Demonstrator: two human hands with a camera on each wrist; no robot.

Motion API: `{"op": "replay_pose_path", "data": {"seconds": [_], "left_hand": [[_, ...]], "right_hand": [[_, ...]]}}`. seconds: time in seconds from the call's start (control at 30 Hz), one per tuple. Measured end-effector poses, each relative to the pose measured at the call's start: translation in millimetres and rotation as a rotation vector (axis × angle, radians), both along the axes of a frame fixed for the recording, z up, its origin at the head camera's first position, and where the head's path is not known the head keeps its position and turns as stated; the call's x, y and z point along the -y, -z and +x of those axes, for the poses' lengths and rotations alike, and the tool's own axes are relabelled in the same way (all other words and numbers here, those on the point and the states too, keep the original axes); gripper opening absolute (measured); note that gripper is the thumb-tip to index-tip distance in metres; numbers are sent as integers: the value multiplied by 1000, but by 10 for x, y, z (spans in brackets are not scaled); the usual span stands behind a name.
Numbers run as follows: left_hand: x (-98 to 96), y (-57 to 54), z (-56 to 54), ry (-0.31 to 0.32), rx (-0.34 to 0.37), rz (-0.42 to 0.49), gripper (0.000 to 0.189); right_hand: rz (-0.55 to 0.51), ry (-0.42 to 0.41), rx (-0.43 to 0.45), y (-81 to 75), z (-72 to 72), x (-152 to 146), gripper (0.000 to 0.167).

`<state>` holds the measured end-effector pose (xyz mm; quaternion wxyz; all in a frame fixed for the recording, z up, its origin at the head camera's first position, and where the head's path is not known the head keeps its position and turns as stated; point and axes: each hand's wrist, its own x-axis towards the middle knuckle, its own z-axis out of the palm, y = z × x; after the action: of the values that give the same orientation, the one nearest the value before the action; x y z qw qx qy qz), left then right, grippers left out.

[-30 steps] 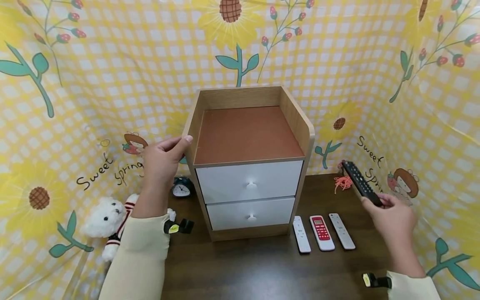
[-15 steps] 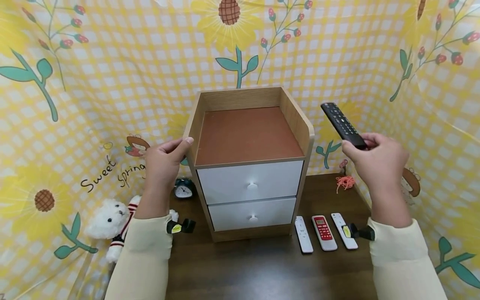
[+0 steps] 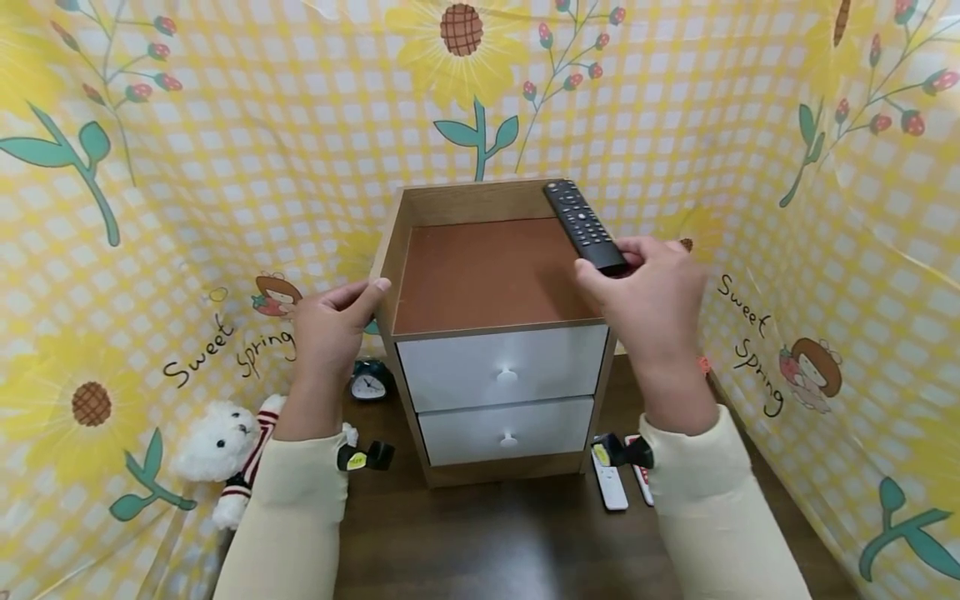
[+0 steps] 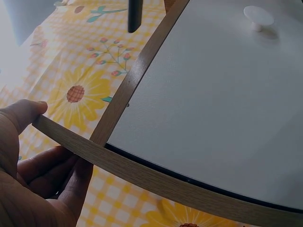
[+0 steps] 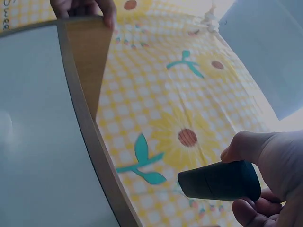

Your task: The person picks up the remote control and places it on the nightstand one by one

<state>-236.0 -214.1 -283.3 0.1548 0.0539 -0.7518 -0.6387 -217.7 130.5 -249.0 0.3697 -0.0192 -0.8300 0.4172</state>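
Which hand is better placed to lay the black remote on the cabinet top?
Right, I'd judge: the right hand holds the black remote above the brown cabinet top; the left hand grips the side panel.

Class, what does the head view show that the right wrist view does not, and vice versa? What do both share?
Only the head view shows the plush bear, the clock and the button side of the black remote. Only the right wrist view shows its buttonless side and a bunched corner of the cloth. Both show the left hand gripping the cabinet, the right hand holding the remote, and the cloth.
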Motion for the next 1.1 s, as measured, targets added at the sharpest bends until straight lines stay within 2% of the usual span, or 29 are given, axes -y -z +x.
{"op": "replay_pose_path", "data": {"seconds": [0.17, 0.5, 0.63, 0.83, 1.1], "left_hand": [[14, 8, 21, 8, 25, -28, 64], [34, -1, 39, 22, 12, -18, 62], [17, -2, 29, 29, -3, -10, 59], [6, 22, 19, 3, -21, 0, 58], [19, 14, 7, 7, -35, -10, 58]], "right_hand": [[41, -56, 31, 100, -86, 352, 52], [165, -151, 228, 289, -351, 1047, 54], [204, -153, 272, 317, -420, 1259, 54], [291, -143, 323, 317, -450, 1530, 55], [346, -124, 322, 337, -488, 1740, 54]]}}
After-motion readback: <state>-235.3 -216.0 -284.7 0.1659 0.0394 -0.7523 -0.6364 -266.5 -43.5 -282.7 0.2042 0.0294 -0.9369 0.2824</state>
